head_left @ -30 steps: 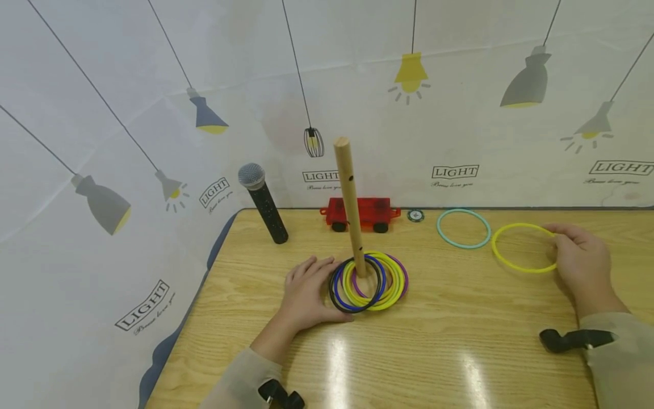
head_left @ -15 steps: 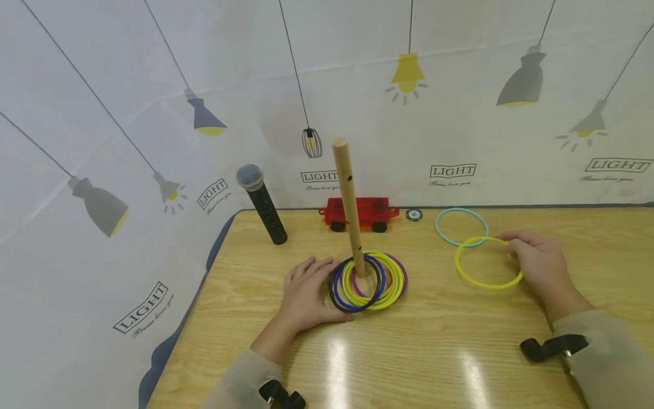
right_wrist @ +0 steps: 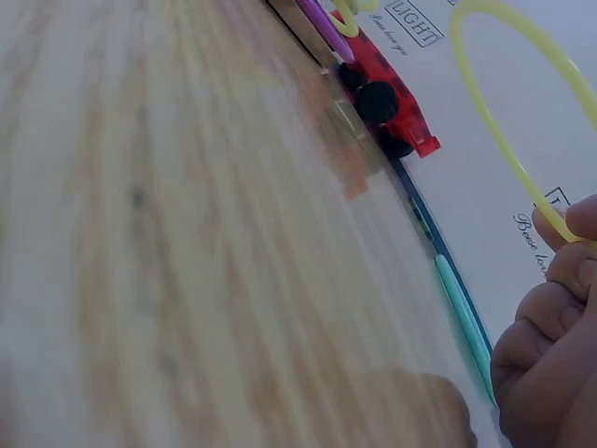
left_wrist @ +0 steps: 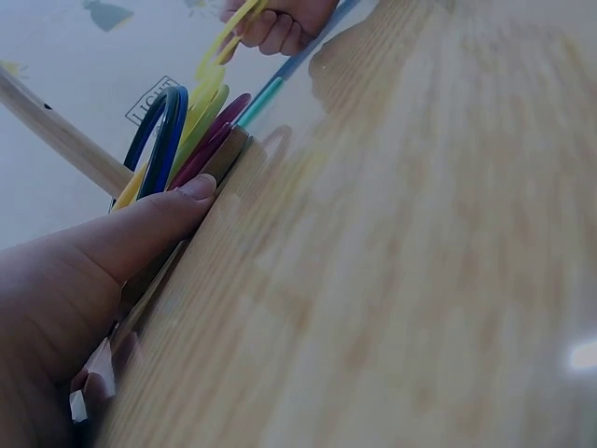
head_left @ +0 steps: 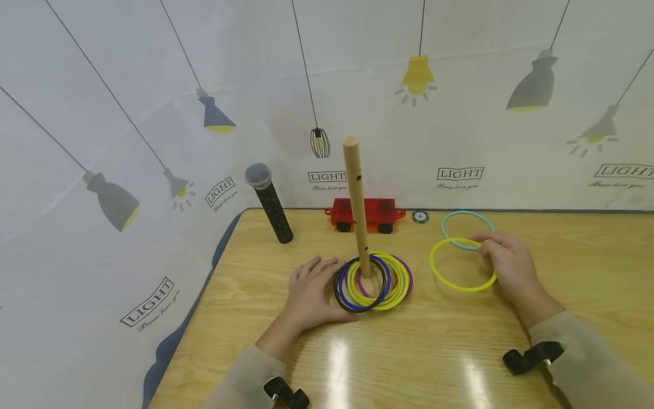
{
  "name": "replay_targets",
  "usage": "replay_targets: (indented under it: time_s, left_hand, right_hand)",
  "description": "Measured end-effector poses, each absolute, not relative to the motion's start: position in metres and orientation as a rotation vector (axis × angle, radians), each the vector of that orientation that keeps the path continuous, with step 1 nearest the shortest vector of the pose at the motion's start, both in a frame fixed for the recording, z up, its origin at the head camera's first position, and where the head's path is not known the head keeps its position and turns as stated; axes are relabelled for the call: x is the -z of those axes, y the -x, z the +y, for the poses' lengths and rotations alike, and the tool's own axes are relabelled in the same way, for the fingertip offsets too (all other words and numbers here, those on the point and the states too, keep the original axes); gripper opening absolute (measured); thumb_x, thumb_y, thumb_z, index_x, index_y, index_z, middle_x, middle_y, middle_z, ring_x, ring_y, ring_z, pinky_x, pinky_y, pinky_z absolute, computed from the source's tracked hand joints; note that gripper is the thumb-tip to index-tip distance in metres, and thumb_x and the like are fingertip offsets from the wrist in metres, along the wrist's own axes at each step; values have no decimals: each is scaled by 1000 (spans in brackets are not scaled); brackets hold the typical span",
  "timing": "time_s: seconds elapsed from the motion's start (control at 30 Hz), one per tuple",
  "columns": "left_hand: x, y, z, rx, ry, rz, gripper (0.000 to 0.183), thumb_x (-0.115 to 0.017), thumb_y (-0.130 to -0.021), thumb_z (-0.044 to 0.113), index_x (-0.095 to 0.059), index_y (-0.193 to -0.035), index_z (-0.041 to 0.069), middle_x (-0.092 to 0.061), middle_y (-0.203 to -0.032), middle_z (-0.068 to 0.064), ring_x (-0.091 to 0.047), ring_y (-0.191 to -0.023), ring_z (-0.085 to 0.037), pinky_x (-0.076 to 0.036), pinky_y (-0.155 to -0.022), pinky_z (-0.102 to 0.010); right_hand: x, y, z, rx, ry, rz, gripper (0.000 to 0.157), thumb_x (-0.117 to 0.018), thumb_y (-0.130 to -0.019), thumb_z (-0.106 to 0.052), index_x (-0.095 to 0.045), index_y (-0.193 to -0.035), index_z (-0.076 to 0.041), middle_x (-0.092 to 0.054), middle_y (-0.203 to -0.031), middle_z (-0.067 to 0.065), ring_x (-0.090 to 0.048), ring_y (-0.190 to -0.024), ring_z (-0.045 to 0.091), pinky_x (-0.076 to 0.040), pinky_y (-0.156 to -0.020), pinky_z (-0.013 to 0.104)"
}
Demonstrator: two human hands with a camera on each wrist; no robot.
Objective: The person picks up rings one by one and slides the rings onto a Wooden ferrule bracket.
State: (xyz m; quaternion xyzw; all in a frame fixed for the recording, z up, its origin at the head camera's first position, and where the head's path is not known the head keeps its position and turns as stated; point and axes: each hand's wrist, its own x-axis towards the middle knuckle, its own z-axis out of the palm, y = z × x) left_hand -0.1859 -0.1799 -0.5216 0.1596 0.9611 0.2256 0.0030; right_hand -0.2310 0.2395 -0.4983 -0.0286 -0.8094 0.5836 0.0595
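Observation:
A wooden peg stand rises from the table in the head view. Several rings lie around its foot: black, blue, yellow and a purple ring. My left hand holds the stand's base, thumb on the near side and fingers on the far side; in the left wrist view the thumb lies against the brown base. My right hand pinches a yellow ring by its right edge, raised off the table to the right of the stand. Behind that ring, a teal ring lies flat, partly overlapped in view.
A black microphone stands tilted in view at the back left. Behind the peg sits a red toy wagon, with a small round chip beside it. A printed wall sheet borders the table's back edge.
My right hand has carried the yellow ring leftward, from right of the teal ring to in front of it. The left hand stays at the stand's base.

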Motion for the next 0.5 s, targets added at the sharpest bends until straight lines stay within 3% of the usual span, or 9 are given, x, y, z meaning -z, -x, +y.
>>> replay_targets:
  time_s: [0.17,0.2,0.27,0.4,0.43,0.5]
  left_hand:
    - [521,186,-179,-693,-483,3006,119,-91,-61,78,-47,-163,34,-41,-168,8,-23,-159,-31,-14,-124,-62]
    - [520,185,-179,-698,-482,3004,119,-91,-61,77,-47,-163,34,-41,-168,7,-23,-159,-32,-14,-124,-62]
    - [520,185,-179,-694,-482,3002,119,-91,-61,77,-48,-162,33,-41,-168,7,-23,-159,-31,-14,-124,-62]
    - [519,186,-179,-695,-490,3003,118,-91,-62,77,-48,-162,33,-41,-168,8,-23,-159,-31,-14,-124,-62]
    - [520,186,-179,-690,-490,3004,118,-91,-62,77,-48,-163,33,-41,-168,8,-23,-159,-31,-14,-124,-62]
    - [520,187,-179,-689,-494,3004,118,-90,-62,78,-48,-162,33,-41,-168,8,-23,-159,-31,-14,-124,-62]
  right_hand:
    - [492,235,232,-1837,71,-2423,38,-55,-94,0,-75,-125,5,-67,-92,-20,-47,-99,15,-40,-71,21]
    - [490,236,231,-1866,67,-2404,33,-54,-93,1,-76,-117,8,-68,-96,-22,-47,-104,14,-40,-75,20]
    - [486,238,228,-1902,65,-2387,31,-53,-94,1,-78,-113,4,-66,-88,-17,-47,-100,15,-40,-75,21]
    - [473,245,222,-1888,-6,-2390,31,-51,-96,-1,-78,-105,-13,-52,-64,-2,-45,-69,16,-39,-64,25]
    - [469,246,221,-1882,-27,-2393,35,-51,-97,-2,-78,-112,-18,-46,-60,1,-40,-62,17,-37,-60,26]
    - [461,250,216,-1860,-81,-2385,36,-51,-97,-2,-79,-111,-20,-44,-56,3,-36,-53,17,-36,-56,28]
